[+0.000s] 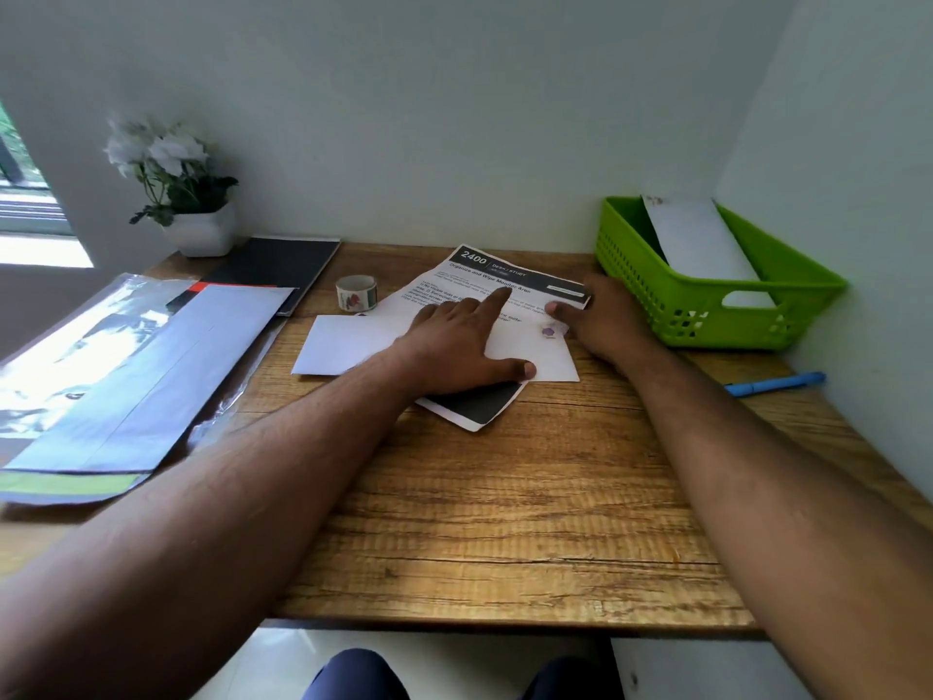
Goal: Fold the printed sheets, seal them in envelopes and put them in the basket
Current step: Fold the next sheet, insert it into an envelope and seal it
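"What was the tabletop point(505, 522) made of?"

"Wood, brown and streaky, a bit rough looking. The printed sheet point(510, 280) and the envelope point(353, 341) on it were paper, white and not shiny."

"And the basket point(671, 305)?"

"Green plastic, smooth, full of little holes. The pen point(775, 384) was blue plastic. The sleeve point(75, 356) over the papers at the side was clear, shiny plastic."

Left hand point(454, 346) covers the middle of the printed sheet point(510, 280), so its smaller lines can't be read. The envelope point(353, 346) hides more of that sheet. 1 envelope in the green basket point(707, 315) is partly hidden by the wall; plastic-wrapped papers point(101, 371) are cut off at the left edge.
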Motion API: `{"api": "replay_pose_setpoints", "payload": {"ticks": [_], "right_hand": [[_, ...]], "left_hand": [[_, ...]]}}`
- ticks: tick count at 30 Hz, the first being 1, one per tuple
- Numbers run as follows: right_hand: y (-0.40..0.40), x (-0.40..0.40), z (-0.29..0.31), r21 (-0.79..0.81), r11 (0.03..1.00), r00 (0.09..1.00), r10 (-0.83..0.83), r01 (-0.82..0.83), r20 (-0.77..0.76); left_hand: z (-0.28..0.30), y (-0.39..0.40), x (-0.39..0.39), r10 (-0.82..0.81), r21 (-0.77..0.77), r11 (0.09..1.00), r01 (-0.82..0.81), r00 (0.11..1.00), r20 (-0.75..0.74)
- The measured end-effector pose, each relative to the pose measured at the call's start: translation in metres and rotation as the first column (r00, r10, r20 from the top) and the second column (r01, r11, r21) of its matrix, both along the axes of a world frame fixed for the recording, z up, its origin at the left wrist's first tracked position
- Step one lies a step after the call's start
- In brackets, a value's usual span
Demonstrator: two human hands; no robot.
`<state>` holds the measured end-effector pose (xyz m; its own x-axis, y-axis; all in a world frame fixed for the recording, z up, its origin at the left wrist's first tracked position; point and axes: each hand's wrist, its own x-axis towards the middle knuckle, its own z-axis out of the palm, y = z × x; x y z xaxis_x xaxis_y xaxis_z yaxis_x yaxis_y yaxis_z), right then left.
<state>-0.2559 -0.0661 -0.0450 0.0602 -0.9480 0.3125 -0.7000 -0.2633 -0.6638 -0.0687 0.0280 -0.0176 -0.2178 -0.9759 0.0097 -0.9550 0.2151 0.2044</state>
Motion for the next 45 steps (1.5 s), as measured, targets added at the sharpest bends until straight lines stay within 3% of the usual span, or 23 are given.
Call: {"api": "replay_pose_setpoints", "payload": {"ticks": [2,6,12,15,18,20,25,28,31,33,35,39,43,45], "right_hand": [[0.000,0.001,-0.002,0.004,1.000,0.998,0.023,-0.023,-0.057],[-0.003,0.004,-0.007,-0.075,0.991,0.971,-0.120,0.107,-0.208],[0.004,0.003,-0.003,-0.057,0.993,0.988,-0.108,0.102,-0.111],[0.008,0.003,0.000,-0.043,0.995,0.995,-0.093,0.092,-0.028],[0.014,0.002,0.003,-0.064,0.994,0.995,-0.082,0.085,0.053],[0.022,0.000,0.005,-0.067,0.994,0.990,-0.080,0.088,0.116],[0.039,-0.003,0.016,-0.063,0.991,0.952,-0.091,0.114,0.291],[0.048,-0.003,0.024,-0.027,0.996,0.832,-0.058,0.087,0.551],[0.052,-0.003,0.042,0.004,1.000,0.536,0.003,-0.012,0.844],[0.055,-0.004,0.059,0.006,0.995,0.343,0.029,-0.100,0.939],[0.057,-0.006,0.072,-0.057,0.981,0.230,0.099,-0.183,0.968],[0.060,-0.014,0.084,-0.193,0.942,0.082,0.223,-0.273,0.971],[0.055,-0.029,0.092,-0.196,0.950,0.098,0.225,-0.245,0.969],[0.049,-0.041,0.092,-0.182,0.968,0.101,0.201,-0.172,0.974]], "left_hand": [[0.001,-0.001,0.004,0.021,-0.009,1.000,-0.021,1.000,0.018],[0.002,-0.004,0.008,0.059,-0.009,0.998,-0.059,0.998,0.038],[-0.003,-0.011,0.026,0.148,-0.031,0.988,-0.149,0.989,-0.024],[-0.006,-0.018,0.037,0.191,-0.050,0.980,-0.193,0.980,-0.050],[-0.002,-0.019,0.037,0.204,0.016,0.978,-0.209,0.932,-0.300],[0.005,-0.017,0.033,0.203,-0.033,0.971,-0.236,0.891,-0.406],[0.035,-0.016,0.022,0.165,-0.187,0.946,-0.264,0.891,-0.424],[0.064,-0.020,0.013,0.118,-0.184,0.958,-0.221,0.885,-0.450],[0.097,-0.027,0.005,0.100,-0.149,0.961,-0.233,0.797,-0.596],[0.117,-0.033,-0.002,0.088,-0.137,0.961,-0.241,0.732,-0.676],[0.135,-0.039,-0.011,0.074,-0.127,0.962,-0.242,0.679,-0.730],[0.157,-0.051,-0.029,0.044,-0.114,0.955,-0.275,0.510,-0.859],[0.159,-0.072,-0.056,0.032,-0.011,0.963,-0.269,0.153,-0.988],[0.153,-0.085,-0.072,0.010,-0.002,0.967,-0.253,0.047,-0.999]]}}
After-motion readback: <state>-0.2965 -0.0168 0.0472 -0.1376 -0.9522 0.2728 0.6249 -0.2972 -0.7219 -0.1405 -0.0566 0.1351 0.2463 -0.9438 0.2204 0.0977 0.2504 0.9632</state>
